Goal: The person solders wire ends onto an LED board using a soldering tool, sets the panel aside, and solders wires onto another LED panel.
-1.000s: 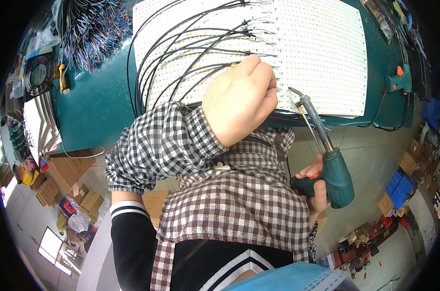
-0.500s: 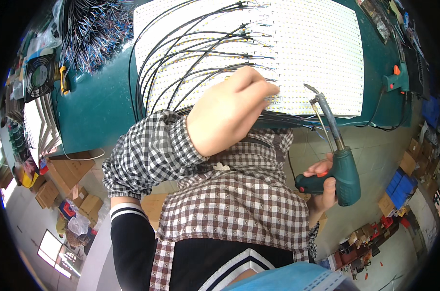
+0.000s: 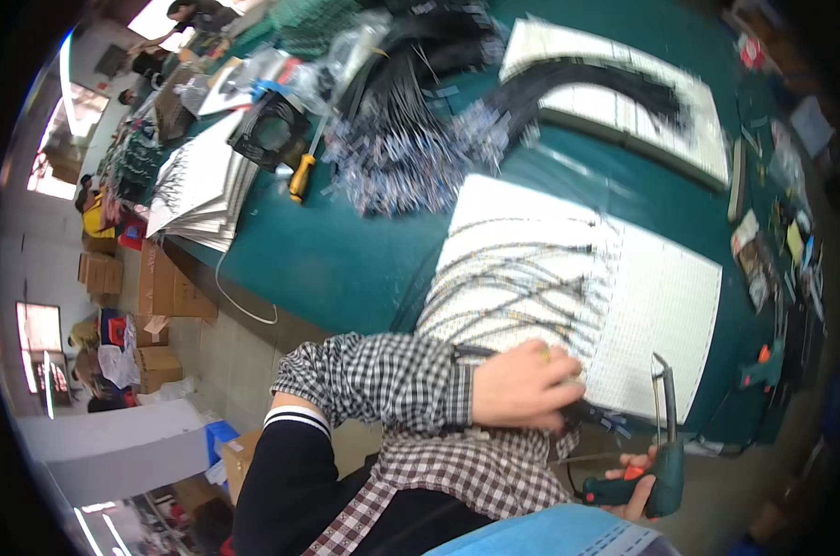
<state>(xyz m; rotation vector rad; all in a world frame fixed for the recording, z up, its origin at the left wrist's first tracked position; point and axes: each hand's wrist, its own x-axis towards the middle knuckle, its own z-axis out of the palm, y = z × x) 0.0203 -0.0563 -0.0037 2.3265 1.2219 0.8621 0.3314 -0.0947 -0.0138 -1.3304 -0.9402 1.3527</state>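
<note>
My left hand is at the front edge of the white LED board, its fingers curled down over a bundle of black cables. Motion blurs the fingers a little, and their tips are partly hidden. In my right hand is a green soldering gun, its metal tip pointing up beside the board's front right part. Several black cables lie side by side across the board's left half, their thin wire ends along its middle.
Behind the board lies a big heap of cables with stripped wire ends. More cables rest on a stack of white boards. A black fan, a yellow-handled screwdriver and stacked white sheets are at the left; another green tool is at the right.
The view has swung left and up, showing more table. My left hand has moved from the wire ends on the board to the cable bundle at its front edge. The right hand still holds the soldering gun.
</note>
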